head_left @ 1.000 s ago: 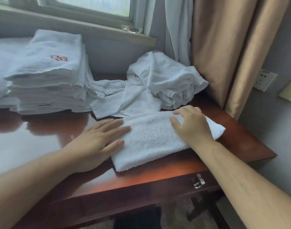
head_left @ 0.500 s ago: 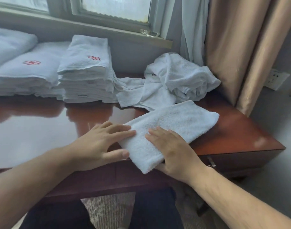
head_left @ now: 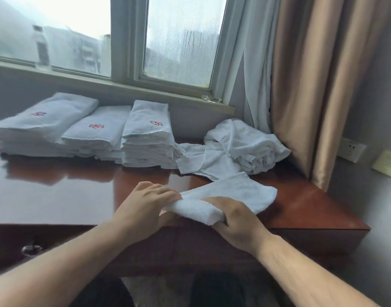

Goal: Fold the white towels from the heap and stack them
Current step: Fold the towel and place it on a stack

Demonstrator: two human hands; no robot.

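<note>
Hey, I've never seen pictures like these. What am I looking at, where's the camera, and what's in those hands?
No machine here: all three pictures come from one camera worn on a person's head, looking down at their own bare arms. On the wooden table under the window stand three stacks of folded white towels, with a loose heap to their right. The left hand and right hand both grip a folded towel at the table's near edge.
</note>
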